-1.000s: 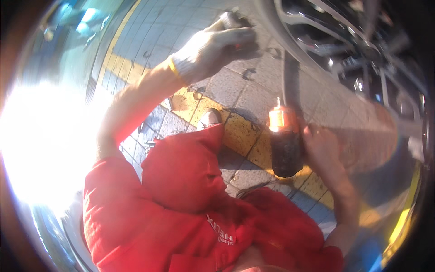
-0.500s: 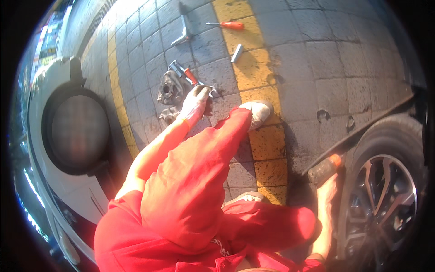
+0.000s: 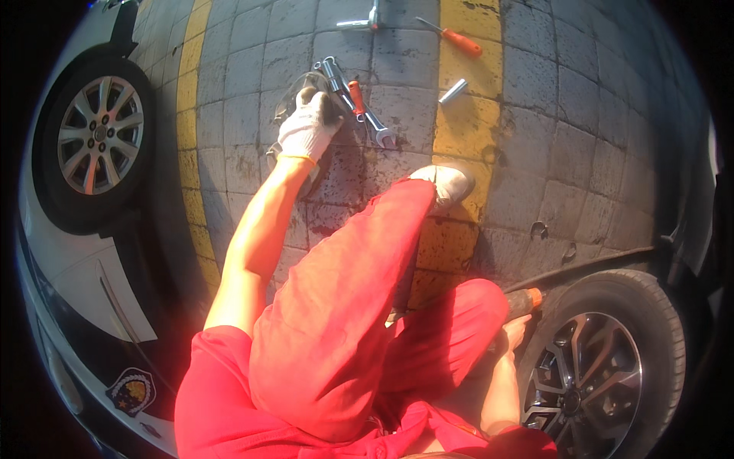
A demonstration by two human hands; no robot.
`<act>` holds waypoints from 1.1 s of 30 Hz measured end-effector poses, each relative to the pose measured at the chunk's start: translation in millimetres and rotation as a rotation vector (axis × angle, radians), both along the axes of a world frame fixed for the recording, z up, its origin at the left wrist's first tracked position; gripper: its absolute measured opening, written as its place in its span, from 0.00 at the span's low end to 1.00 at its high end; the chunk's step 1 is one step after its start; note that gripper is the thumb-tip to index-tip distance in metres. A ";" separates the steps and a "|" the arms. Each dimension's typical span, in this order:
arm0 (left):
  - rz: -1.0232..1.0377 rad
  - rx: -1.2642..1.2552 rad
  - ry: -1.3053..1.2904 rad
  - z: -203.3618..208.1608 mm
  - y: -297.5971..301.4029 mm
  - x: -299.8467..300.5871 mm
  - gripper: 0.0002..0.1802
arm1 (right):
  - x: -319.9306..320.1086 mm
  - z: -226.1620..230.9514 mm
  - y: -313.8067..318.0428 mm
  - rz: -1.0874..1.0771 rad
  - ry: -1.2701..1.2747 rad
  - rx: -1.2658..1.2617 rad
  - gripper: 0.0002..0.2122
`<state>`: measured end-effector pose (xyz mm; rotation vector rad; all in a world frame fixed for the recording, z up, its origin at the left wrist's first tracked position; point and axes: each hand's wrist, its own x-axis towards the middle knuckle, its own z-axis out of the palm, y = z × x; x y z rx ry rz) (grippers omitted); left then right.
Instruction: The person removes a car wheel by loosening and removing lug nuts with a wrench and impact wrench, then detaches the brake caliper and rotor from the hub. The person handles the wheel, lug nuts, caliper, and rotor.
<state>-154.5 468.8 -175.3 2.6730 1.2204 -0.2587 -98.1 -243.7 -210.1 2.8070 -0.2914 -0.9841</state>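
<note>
My left hand [image 3: 304, 130], in a white work glove with dirty fingertips, is closed on a worn metal car part [image 3: 293, 93] on the paving and hides much of it. Right beside it lie an open-ended spanner [image 3: 382, 135], a small red-handled tool [image 3: 356, 98] and a long metal socket tool [image 3: 332, 75]. Low on the right, my bare right hand [image 3: 514, 333] grips a dark cylindrical tool with an orange end [image 3: 521, 304]. My red-clad knee partly covers that tool, and it sits close to a tyre [image 3: 664, 321].
Farther off lie a T-shaped metal wrench [image 3: 359, 24], a red-handled screwdriver [image 3: 462, 43] and a metal socket [image 3: 453, 92] on a yellow line. A white car with an alloy wheel [image 3: 99, 135] stands at left. My shoe [image 3: 453, 186] rests on the yellow line.
My left hand has gone from beside the spanner to the metal part, uncovering the spanner's end. My right hand still has the cylindrical tool, now partly behind my knee. The view has shifted.
</note>
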 end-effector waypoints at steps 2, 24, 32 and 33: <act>0.035 -0.032 0.086 -1.8 13.7 -5.1 0.36 | 1.7 2.2 2.8 0.002 0.011 -0.016 0.43; 0.485 -0.254 -0.105 -16.5 30.5 68.2 0.76 | -13.9 0.9 32.5 -0.116 0.070 -0.042 0.46; 0.387 -0.340 -0.214 -34.8 61.2 42.9 0.64 | -17.6 0.6 33.3 -0.126 0.084 -0.048 0.45; 0.364 -0.310 -0.236 -35.4 63.0 39.6 0.59 | -16.0 2.4 32.6 -0.124 0.086 -0.052 0.45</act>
